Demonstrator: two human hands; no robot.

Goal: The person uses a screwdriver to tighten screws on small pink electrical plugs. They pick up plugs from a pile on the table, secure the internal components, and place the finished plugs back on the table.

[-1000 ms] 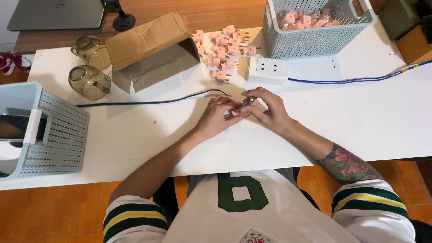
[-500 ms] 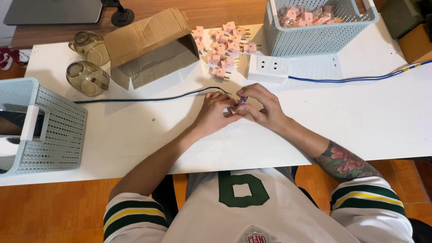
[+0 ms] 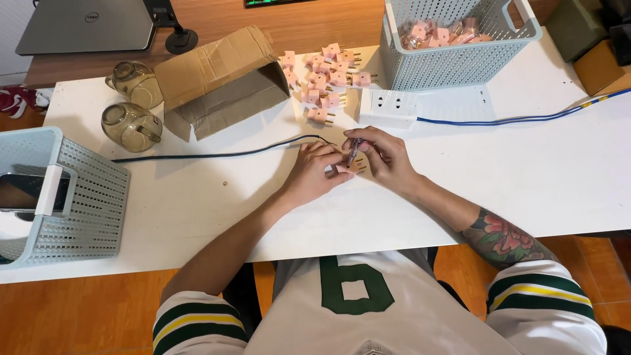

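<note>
Pink plug [image 3: 348, 168] between both curled hands [image 3: 355, 164]

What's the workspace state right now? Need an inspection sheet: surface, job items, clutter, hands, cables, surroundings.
Surface: white table, bare in front.
Job's things: pink plug adapter held on the table; thin tool on it; loose pink adapters; more in far basket.
Clutter: cardboard box on its side; two glass pots; left basket.
Hands: left hand steadies adapter; right hand holds tool.
Cables: black cable; blue cable from white socket strip.
Surroundings: laptop behind.
</note>
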